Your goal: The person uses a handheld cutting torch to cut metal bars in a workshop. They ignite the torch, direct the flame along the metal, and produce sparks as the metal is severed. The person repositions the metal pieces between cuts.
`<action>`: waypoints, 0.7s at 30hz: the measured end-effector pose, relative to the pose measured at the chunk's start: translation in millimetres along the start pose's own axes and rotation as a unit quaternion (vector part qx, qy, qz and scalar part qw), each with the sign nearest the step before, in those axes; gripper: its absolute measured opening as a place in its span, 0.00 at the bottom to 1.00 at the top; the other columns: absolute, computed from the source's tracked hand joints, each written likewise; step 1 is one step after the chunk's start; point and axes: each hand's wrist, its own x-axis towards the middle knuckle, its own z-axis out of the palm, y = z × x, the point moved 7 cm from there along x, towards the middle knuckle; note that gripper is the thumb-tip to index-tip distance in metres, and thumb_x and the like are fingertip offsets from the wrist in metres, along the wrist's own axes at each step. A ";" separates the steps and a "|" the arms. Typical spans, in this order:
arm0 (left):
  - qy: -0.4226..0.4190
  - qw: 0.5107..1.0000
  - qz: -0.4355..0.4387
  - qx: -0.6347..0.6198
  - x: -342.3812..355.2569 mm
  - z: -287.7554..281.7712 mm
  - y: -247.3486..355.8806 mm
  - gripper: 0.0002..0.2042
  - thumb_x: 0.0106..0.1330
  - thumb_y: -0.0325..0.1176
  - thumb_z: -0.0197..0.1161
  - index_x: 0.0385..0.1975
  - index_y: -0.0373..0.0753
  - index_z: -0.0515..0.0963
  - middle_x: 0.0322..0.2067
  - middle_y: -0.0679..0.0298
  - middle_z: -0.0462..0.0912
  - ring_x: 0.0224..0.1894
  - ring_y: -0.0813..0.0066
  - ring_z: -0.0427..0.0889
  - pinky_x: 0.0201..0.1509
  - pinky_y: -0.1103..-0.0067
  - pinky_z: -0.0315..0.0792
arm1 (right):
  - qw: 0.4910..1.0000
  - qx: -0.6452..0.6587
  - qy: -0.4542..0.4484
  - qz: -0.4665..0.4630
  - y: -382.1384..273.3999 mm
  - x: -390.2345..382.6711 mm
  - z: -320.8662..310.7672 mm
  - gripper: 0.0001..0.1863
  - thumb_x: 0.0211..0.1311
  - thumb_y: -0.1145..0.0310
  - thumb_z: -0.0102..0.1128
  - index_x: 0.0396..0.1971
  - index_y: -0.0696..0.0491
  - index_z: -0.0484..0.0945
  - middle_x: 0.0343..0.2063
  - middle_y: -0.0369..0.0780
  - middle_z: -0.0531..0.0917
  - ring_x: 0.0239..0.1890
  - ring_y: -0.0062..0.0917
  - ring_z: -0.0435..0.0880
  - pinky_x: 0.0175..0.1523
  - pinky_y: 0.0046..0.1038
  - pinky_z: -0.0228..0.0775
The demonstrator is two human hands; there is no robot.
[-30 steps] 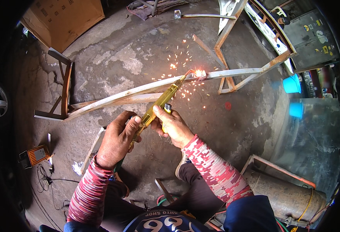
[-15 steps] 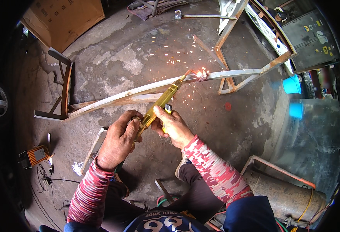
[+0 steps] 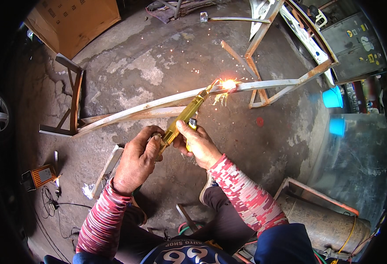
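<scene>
A brass-coloured gas torch [image 3: 188, 111] points up and to the right from between my two hands. My left hand [image 3: 136, 160] is closed on its rear end, with thumb and fingers at the valve knob. The fingers of my right hand [image 3: 200, 145] grip the torch's body from the right side. That same hand also holds a yellow lighter [image 3: 192, 128], its metal top showing past the thumb. The torch's bent tip is beside a bright orange glow [image 3: 229, 85] on a long grey metal bar [image 3: 154, 103]. Sparks fall just below the glow, which hides the metal there.
Rusty leg frames support the bar at the left [image 3: 76, 97] and right [image 3: 254, 66]. A cardboard box [image 3: 77, 26] stands far left. Blue bucket [image 3: 332, 97], glass-like sheet [image 3: 356, 163] and metal cylinder [image 3: 323, 220] are at right. Cables [image 3: 48, 207] lie lower left.
The glow at the bar has grown larger and brighter, and sparks now cluster right below it. Fewer scattered sparks show above the bar. My hands and the torch have hardly moved.
</scene>
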 end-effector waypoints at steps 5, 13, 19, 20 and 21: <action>0.014 1.000 0.006 0.009 -1.6 -0.5 1.5 0.18 0.82 0.39 0.49 0.57 0.31 0.75 0.34 0.55 0.85 0.32 0.72 0.86 0.39 0.75 0.80 | 1.000 -0.003 0.000 0.000 1.6 -0.2 -1.3 0.20 0.80 0.46 0.52 0.37 0.47 0.79 0.24 0.31 0.80 0.19 0.11 0.71 0.21 0.16 0.56; 0.031 0.999 0.015 0.022 -0.6 1.1 2.6 0.18 0.82 0.41 0.51 0.55 0.31 0.75 0.30 0.55 0.86 0.29 0.73 0.86 0.36 0.75 0.80 | 1.000 -0.004 0.003 -0.001 0.9 -1.0 -1.7 0.20 0.79 0.45 0.52 0.37 0.47 0.79 0.23 0.31 0.80 0.19 0.11 0.71 0.21 0.15 0.56; 0.032 0.999 0.010 0.042 -0.6 -0.7 -3.3 0.24 0.80 0.50 0.55 0.53 0.30 0.75 0.26 0.54 0.86 0.27 0.73 0.86 0.31 0.75 0.78 | 1.000 -0.004 0.002 -0.004 1.9 -1.6 -1.0 0.21 0.79 0.45 0.51 0.37 0.47 0.79 0.23 0.31 0.80 0.19 0.10 0.70 0.21 0.16 0.55; 0.035 0.999 0.014 0.038 -0.2 -0.9 -3.3 0.25 0.79 0.51 0.56 0.52 0.30 0.75 0.25 0.54 0.86 0.27 0.73 0.86 0.31 0.75 0.77 | 1.000 -0.003 0.002 -0.003 1.9 -1.5 -1.1 0.21 0.79 0.45 0.51 0.37 0.47 0.79 0.24 0.31 0.80 0.19 0.10 0.70 0.21 0.16 0.55; 0.035 0.999 0.013 0.037 0.0 -1.0 -4.0 0.25 0.79 0.51 0.56 0.52 0.30 0.75 0.25 0.54 0.86 0.27 0.73 0.86 0.31 0.75 0.78 | 1.000 -0.003 0.002 -0.002 2.0 -1.6 -1.1 0.21 0.79 0.45 0.51 0.37 0.47 0.79 0.24 0.31 0.80 0.19 0.10 0.70 0.21 0.16 0.55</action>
